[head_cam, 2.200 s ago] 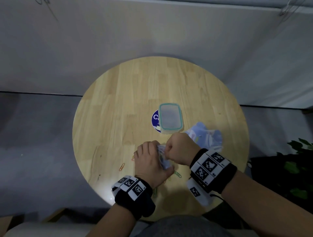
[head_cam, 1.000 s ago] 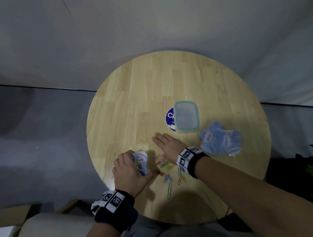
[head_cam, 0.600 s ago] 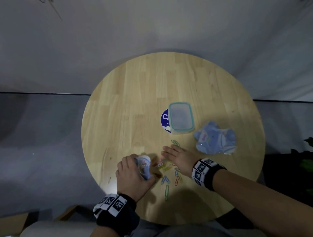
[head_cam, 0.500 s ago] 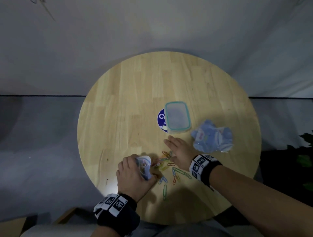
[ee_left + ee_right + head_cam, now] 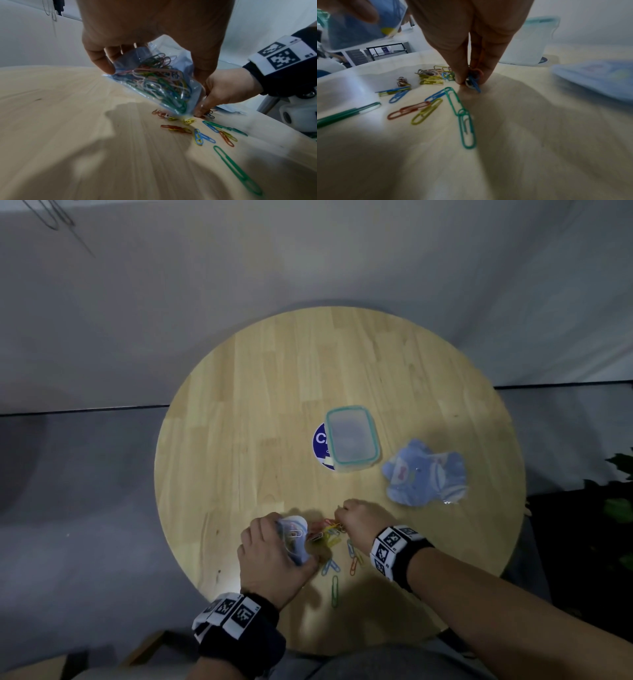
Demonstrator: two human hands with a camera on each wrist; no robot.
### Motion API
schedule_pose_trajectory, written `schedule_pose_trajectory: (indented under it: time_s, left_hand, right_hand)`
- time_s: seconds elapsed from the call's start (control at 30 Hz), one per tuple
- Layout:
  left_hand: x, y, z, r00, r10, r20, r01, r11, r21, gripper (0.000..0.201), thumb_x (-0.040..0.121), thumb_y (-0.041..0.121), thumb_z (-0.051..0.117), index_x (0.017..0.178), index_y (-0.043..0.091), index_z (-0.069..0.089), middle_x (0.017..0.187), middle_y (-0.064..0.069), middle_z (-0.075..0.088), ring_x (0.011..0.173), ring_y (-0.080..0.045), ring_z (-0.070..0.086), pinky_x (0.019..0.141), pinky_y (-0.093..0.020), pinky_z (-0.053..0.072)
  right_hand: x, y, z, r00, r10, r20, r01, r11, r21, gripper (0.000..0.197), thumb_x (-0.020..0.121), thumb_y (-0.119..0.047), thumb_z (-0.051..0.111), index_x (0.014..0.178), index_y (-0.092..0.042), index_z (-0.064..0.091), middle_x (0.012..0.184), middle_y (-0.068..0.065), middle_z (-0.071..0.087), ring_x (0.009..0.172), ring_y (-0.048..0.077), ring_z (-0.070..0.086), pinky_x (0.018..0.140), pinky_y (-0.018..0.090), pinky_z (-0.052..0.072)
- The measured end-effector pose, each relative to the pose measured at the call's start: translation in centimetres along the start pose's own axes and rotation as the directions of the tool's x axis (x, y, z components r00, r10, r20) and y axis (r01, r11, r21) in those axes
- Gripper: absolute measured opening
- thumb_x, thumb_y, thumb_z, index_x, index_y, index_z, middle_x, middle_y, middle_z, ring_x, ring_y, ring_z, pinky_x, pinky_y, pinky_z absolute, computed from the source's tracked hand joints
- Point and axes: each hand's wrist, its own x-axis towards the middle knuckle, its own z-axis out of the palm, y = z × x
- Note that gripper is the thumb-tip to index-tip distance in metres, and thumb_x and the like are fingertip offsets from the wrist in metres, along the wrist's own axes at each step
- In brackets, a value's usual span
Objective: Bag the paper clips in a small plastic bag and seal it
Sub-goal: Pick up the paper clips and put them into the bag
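Observation:
My left hand grips a small clear plastic bag partly filled with coloured paper clips, held just above the round wooden table. The same bag shows near the table's front edge in the head view. Several loose paper clips lie scattered to its right. My right hand pinches a small bunch of clips off the table with thumb and fingers. A long green clip lies nearest the front edge.
A clear lidded box with a teal rim stands mid-table on a blue round sticker. A pile of light blue plastic bags lies to its right. A dark plant is off the table's right side.
My right hand went from lying flat over the loose clips to curling its fingers and pinching a few. The left hand kept holding the bag in place.

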Motion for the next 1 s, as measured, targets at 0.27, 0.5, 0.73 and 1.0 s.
schedule_pose_trajectory:
  time_s: [0.27,0.5,0.73,1.0]
  left_hand:
    - [0.6,1.5,0.7,0.998,0.050,0.042,-0.051,0.998,0.021,0.092,0.043,0.070,0.069,0.111,0.011,0.046,0.095,-0.005,0.050,0.088,-0.029,0.049,0.069,-0.037,0.045]
    - [0.8,5.1,1.6,0.988,0.142,0.058,-0.144,0.989,0.031,0.079,0.044,0.063,0.060,0.108,0.018,0.048,0.092,-0.001,0.049,0.085,-0.029,0.049,0.067,-0.034,0.036]
    - [1.2,6.6,1.7,0.990,0.120,0.074,-0.125,0.990,0.064,0.079,0.047,0.063,0.058,0.113,0.021,0.048,0.099,0.002,0.049,0.091,-0.027,0.049,0.072,-0.036,0.039]
    - [0.8,7.6,0.9,0.988,0.136,0.078,-0.136,0.991,-0.009,0.077,0.049,0.063,0.054,0.114,0.023,0.045,0.099,0.005,0.045,0.093,-0.024,0.045,0.074,-0.034,0.033]
  right_hand:
    - [-2.5,0.8,-3.0,0.956,0.289,-0.056,-0.208,0.799,0.564,0.016,0.077,-0.008,0.071,0.093,-0.009,0.073,0.094,0.010,0.073,0.089,0.024,0.066,0.080,0.025,0.049]
    - [-4.6,-1.2,-8.8,0.998,0.056,-0.013,-0.054,0.988,0.145,0.014,0.084,-0.003,0.051,0.073,-0.005,0.060,0.077,0.012,0.059,0.091,0.033,0.062,0.072,0.033,0.044]
    - [-5.4,-2.6,-11.3,0.999,-0.023,0.024,0.028,0.976,-0.214,0.012,0.082,0.001,0.054,0.089,0.000,0.064,0.100,0.021,0.064,0.091,0.033,0.064,0.076,0.036,0.050]
    - [-5.2,-0.9,-10.7,0.982,-0.189,-0.019,0.169,0.911,-0.376,0.036,0.014,-0.016,0.083,0.033,-0.018,0.052,0.042,-0.001,0.053,0.036,0.012,0.051,0.034,0.013,0.035]
